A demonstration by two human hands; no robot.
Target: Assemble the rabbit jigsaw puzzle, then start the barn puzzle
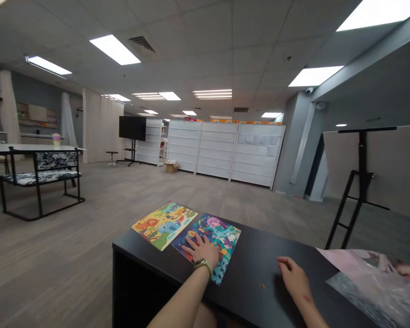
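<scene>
My left hand (203, 251) lies spread, palm down, on a blue picture board (229, 237) printed with sea animals and plants. A watch with a pale green strap is on that wrist. Left of it, a yellow picture board (171, 223) with cartoon animals rests on the black table (256, 255). Over the table to the right, my right hand (294, 279) has its fingers curled together. Whatever may be inside those fingers is hidden. On the tabletop between my hands lies a tiny brownish piece (263, 286), too small to name.
Clear plastic packaging (379, 287) with pink printing covers the table's right end. A board on a black easel (362, 173) stands beyond it. Farther off are white shelving panels (215, 148), a cardboard box (171, 167), a TV stand (133, 146) and a patterned chair (56, 161).
</scene>
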